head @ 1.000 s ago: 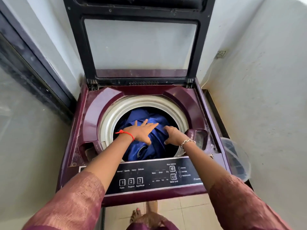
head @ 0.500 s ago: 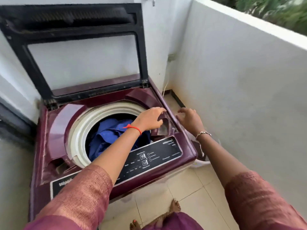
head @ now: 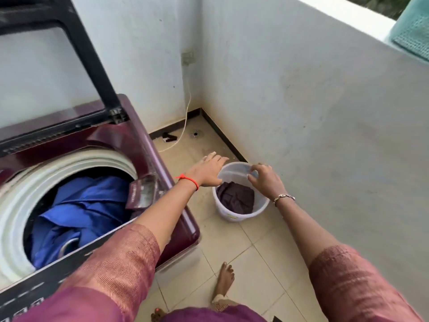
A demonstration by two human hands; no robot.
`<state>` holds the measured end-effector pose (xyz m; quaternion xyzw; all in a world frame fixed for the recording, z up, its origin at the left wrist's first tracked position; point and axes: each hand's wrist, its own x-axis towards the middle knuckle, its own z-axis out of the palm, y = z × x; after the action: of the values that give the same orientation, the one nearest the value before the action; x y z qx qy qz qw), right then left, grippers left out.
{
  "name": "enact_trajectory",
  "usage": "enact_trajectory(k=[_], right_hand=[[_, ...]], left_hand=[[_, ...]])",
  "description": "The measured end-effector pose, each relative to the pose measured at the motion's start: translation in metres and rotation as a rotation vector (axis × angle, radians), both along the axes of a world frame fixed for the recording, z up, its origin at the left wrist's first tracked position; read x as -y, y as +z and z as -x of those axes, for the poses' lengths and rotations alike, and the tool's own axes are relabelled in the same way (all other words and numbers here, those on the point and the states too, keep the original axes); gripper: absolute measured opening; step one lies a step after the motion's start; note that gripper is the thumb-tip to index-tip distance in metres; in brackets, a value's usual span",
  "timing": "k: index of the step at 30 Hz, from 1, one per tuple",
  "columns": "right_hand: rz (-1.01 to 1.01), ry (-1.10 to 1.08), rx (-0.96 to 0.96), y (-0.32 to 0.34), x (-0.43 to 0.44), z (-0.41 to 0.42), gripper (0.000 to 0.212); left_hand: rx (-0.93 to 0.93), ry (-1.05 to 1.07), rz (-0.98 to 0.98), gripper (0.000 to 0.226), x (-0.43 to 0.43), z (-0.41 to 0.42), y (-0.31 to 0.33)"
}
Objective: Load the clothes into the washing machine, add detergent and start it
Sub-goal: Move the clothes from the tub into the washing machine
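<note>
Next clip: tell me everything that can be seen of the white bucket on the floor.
The bucket is round, translucent white plastic, standing upright on the tiled floor between the washing machine and the wall. A crumpled dark maroon cloth lies inside. The right hand hovers at its far rim, fingers curled; contact cannot be told. The left hand, fingers straight, reaches beside its machine-side edge.

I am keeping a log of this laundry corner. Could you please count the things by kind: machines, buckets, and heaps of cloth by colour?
Washing machine: 1
Bucket: 1
Blue heap of cloth, in the drum: 1
Dark heap of cloth, in the bucket: 1
Total: 4
</note>
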<state>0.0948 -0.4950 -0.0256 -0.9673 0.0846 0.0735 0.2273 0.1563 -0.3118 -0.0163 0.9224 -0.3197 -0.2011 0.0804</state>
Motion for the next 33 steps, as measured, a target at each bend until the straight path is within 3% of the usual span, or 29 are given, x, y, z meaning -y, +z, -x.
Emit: enact_trajectory(k=[8,22,28,33], right_hand=[[0.005,0.0,-0.122,-0.032,0.07,-0.016,0.027],[0.0,0.019,-0.421,-0.102,0.108,-0.083,0.047],[0.036,0.092,-0.511,-0.154,0.112,-0.111,0.038],[0.029,0.093,-0.538,-0.232,0.117,-0.126,0.052]], left_hand=[[-0.109,-0.061,-0.036,0.075,0.062,-0.024,-0.038],[-0.199,-0.144,-0.152,0.079,0.108,-0.105,-0.123],[-0.218,-0.186,-0.207,0.082,0.117,-0.14,-0.175],[-0.216,-0.201,-0.265,0.091,0.128,-0.152,-0.246]])
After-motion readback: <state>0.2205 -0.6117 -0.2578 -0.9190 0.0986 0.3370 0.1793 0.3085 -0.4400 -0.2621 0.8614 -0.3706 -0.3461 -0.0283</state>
